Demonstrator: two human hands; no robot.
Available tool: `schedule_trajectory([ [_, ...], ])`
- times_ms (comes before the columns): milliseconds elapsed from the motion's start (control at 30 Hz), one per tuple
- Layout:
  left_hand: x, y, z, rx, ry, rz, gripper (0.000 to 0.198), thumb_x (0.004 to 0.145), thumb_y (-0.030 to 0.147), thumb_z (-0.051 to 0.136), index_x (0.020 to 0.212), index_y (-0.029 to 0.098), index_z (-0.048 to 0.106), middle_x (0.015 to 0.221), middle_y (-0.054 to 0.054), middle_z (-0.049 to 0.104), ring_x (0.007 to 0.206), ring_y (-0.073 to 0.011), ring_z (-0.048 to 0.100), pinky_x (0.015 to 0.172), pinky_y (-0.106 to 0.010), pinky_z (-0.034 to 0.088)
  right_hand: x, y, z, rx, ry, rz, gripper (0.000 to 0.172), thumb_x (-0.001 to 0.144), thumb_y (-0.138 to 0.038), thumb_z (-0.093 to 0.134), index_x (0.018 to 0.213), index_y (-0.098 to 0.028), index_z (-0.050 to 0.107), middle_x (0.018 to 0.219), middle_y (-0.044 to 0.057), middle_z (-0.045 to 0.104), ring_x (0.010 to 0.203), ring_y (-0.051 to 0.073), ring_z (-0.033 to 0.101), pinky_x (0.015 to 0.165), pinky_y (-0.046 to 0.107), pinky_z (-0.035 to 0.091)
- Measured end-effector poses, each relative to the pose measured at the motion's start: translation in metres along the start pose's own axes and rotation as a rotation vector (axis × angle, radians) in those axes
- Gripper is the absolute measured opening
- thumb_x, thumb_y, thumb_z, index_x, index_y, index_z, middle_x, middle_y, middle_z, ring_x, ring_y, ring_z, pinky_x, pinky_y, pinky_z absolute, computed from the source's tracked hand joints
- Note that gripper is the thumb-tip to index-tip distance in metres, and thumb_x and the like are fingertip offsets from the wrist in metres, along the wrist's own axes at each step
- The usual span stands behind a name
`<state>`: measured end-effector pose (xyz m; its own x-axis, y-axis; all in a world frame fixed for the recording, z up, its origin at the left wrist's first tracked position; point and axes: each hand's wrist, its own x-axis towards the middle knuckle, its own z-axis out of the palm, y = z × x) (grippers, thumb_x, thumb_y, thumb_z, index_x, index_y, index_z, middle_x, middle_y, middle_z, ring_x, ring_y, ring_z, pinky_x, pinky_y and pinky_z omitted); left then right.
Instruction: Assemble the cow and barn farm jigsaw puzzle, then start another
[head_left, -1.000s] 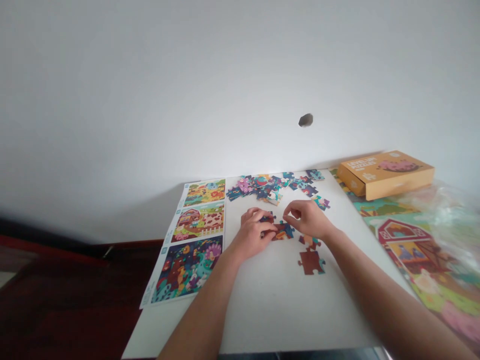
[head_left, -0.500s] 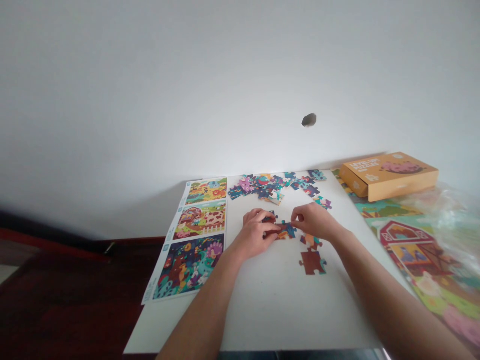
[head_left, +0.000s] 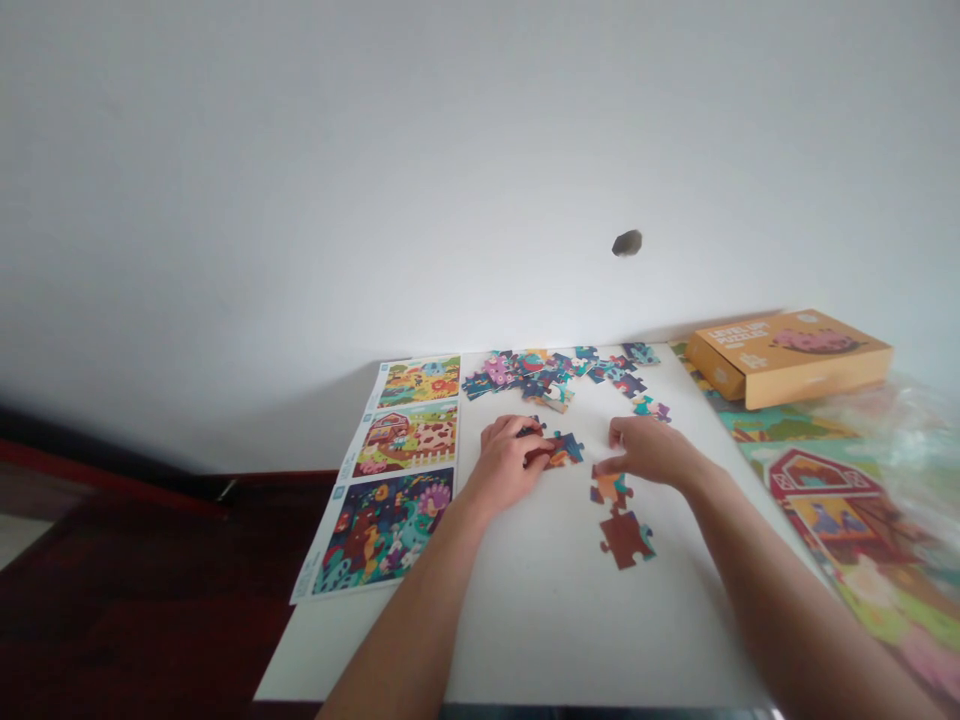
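Observation:
Near the middle of the white table, my left hand (head_left: 514, 460) has its fingertips pressed on a small cluster of joined puzzle pieces (head_left: 568, 450), partly hidden beneath them. To the right, my right hand (head_left: 646, 452) has thumb and forefinger parted, the thumb at the upper edge of an orange and dark piece (head_left: 611, 487). Whether it touches that piece is hard to tell. Just below lies a brown puzzle piece (head_left: 626, 538), touching or nearly touching the orange one. Behind the hands is a heap of loose pieces (head_left: 536, 378).
A sheet with three printed pictures (head_left: 401, 440) lies at the table's left. At the right are an orange puzzle box (head_left: 795, 350), a farm picture (head_left: 840, 500) and clear plastic wrap (head_left: 915, 440). A wall (head_left: 375, 200) with a hole rises behind the white table (head_left: 585, 640).
My right hand has moved off the joined pieces, rightward and slightly down, to the orange piece, its fingers parting. The brown piece has tilted. My left hand stays on the cluster.

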<state>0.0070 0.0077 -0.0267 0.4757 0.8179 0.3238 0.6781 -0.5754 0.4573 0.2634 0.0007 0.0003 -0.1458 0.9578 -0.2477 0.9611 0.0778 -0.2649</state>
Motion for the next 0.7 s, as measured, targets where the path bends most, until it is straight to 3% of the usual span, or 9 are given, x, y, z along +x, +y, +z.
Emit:
schedule_trajectory([
  [167,0.000,-0.003,0.002,0.006,0.000,-0.005,0.017,0.086,0.021,0.070,0.097,0.031,0.078,0.114,-0.003,0.066,0.115,-0.0249,0.055,0.101,-0.046,0.044,-0.004,-0.022,0.000,0.013,0.034,-0.133,0.042,0.073,-0.060,0.074,0.091,-0.023,0.066,0.093,0.008,0.070,0.085,0.026,0.064,0.065,0.030,0.039],
  [333,-0.001,-0.003,0.001,0.028,0.024,-0.042,0.017,0.085,0.021,0.070,0.096,0.031,0.078,0.113,-0.003,0.066,0.115,-0.0252,0.054,0.102,-0.046,0.044,-0.014,-0.022,-0.006,0.066,-0.033,-0.232,0.052,0.060,-0.051,0.085,0.101,-0.025,0.066,0.097,0.005,0.067,0.086,0.024,0.063,0.068,0.029,0.041],
  [467,0.000,-0.003,-0.001,0.038,0.048,-0.086,0.018,0.086,0.020,0.069,0.097,0.030,0.077,0.112,-0.003,0.066,0.114,-0.0251,0.055,0.102,-0.046,0.045,-0.016,-0.025,-0.006,0.088,-0.088,-0.241,0.042,0.061,-0.039,0.085,0.097,-0.025,0.067,0.098,0.005,0.066,0.086,0.024,0.063,0.068,0.028,0.042],
  [700,0.000,-0.007,0.002,0.042,0.047,-0.075,0.016,0.085,0.021,0.070,0.097,0.029,0.077,0.112,-0.004,0.065,0.114,-0.0257,0.055,0.101,-0.045,0.046,-0.016,-0.036,-0.004,0.152,-0.077,-0.337,0.034,0.069,-0.041,0.080,0.095,-0.022,0.069,0.101,0.007,0.066,0.092,0.024,0.064,0.076,0.030,0.046],
])
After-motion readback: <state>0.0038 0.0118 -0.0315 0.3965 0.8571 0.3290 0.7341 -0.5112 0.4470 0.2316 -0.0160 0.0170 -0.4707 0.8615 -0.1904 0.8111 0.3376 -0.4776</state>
